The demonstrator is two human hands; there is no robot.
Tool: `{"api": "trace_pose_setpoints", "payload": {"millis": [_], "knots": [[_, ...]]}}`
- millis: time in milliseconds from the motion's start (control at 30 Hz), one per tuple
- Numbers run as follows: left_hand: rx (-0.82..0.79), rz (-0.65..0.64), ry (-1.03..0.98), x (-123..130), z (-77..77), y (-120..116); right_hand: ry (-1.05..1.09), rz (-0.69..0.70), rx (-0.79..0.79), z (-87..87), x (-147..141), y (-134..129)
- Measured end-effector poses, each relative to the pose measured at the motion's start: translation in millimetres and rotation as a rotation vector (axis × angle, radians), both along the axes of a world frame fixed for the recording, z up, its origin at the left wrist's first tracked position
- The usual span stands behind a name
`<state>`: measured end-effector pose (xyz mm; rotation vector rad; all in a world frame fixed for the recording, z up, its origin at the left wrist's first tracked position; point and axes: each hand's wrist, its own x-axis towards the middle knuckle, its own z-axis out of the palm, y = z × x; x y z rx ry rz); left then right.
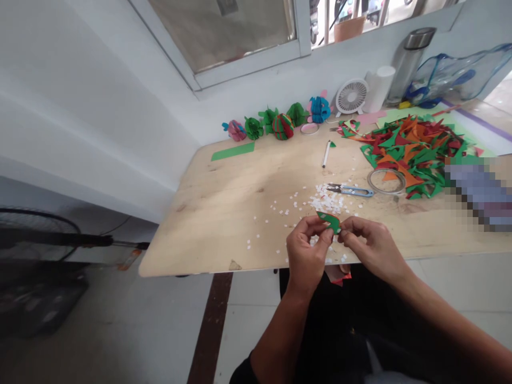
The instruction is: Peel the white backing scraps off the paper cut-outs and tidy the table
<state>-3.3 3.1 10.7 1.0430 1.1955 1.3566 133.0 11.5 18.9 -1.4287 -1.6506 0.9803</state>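
Note:
Near the table's front edge, my left hand (308,246) pinches a green paper piece (330,221) with an orange edge between thumb and fingers. My right hand (366,241) is closed at the right end of that piece, thumb and forefinger pressed together by a tiny white bit. Small white squares (328,201) lie scattered just beyond the hands. Blue thread snips (356,191) rest among them, and a roll of clear tape (386,181) lies to their right.
A heap of red, orange and green paper scraps (416,149) covers the right side. Behind stand folded paper figures (283,127), a small white fan (352,97) and a bottle (412,64). A pen (326,154) and green strip (232,151) lie on the wooden table (216,213).

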Motion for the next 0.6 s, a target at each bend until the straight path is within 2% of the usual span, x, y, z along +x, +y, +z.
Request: {"api": "trace_pose_setpoints", "payload": {"millis": [300,500,600], "knots": [[-0.008,0.008,-0.004,-0.4,2.5,-0.1,0.027,-0.011,-0.008,4.4,-4.1,-1.5],[-0.083,0.022,-0.131,-1.0,2.6,3.1,0.032,0.030,-0.018,-2.9,-0.9,-0.6],[-0.050,0.060,-0.083,-1.0,4.0,3.4,0.008,-0.009,0.004,-2.9,2.2,-1.3]]}}
